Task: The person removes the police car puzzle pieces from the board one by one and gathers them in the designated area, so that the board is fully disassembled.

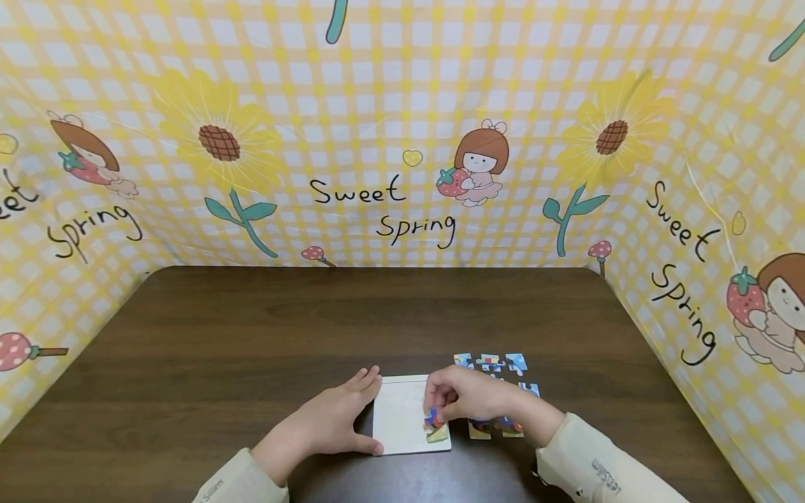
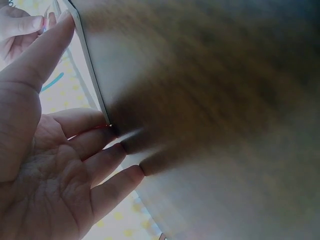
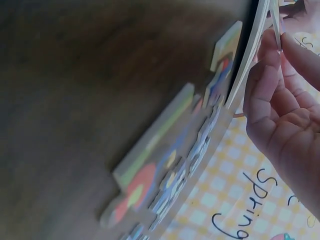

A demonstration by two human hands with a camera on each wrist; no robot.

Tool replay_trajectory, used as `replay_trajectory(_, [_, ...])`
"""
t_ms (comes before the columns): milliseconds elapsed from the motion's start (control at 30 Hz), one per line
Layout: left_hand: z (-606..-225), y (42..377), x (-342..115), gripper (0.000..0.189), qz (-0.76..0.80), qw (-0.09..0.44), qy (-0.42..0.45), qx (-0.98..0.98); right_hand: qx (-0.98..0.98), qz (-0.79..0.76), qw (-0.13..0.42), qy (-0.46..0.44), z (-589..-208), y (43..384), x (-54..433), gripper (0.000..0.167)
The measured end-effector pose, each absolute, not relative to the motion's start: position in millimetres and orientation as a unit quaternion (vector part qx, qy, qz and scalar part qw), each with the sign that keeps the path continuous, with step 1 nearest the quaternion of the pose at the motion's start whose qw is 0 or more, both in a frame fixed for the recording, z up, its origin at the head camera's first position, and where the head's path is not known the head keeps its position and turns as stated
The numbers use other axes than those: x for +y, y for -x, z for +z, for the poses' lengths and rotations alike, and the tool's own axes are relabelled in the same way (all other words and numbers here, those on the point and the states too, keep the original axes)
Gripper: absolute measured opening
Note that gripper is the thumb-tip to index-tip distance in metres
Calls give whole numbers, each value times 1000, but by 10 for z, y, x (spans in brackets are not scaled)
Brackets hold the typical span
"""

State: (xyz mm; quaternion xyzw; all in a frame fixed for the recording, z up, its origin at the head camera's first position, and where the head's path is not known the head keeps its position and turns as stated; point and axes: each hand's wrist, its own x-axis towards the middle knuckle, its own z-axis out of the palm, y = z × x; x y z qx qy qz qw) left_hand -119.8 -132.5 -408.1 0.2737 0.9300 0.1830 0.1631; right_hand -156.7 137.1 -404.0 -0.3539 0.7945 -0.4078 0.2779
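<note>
A white square puzzle board (image 1: 400,412) lies near the front of the table. My left hand (image 1: 333,419) rests along its left side, thumb at the near corner and fingers at the far corner. In the left wrist view the fingers (image 2: 107,192) are fairly straight against the board's rim. Over the board's near right corner, my right hand (image 1: 465,392) pinches a puzzle piece (image 1: 436,434) of blue, red and yellow-green, tilted up from the board. The right wrist view shows that piece (image 3: 276,25) edge-on between thumb and fingertips.
Several loose puzzle pieces (image 1: 516,362) lie right of the board, partly hidden by my right forearm. Thick edges show on the nearer piece (image 3: 155,140) in the right wrist view. A checked yellow cloth (image 1: 352,126) with printed figures surrounds the dark wooden table (image 1: 264,314).
</note>
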Motion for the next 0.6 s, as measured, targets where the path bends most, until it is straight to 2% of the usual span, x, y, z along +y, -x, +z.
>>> replay_trajectory(600, [-4090,1200,-1330,105,182,170,-272,929,797,-438,240,339,-3951,1641,1788,8])
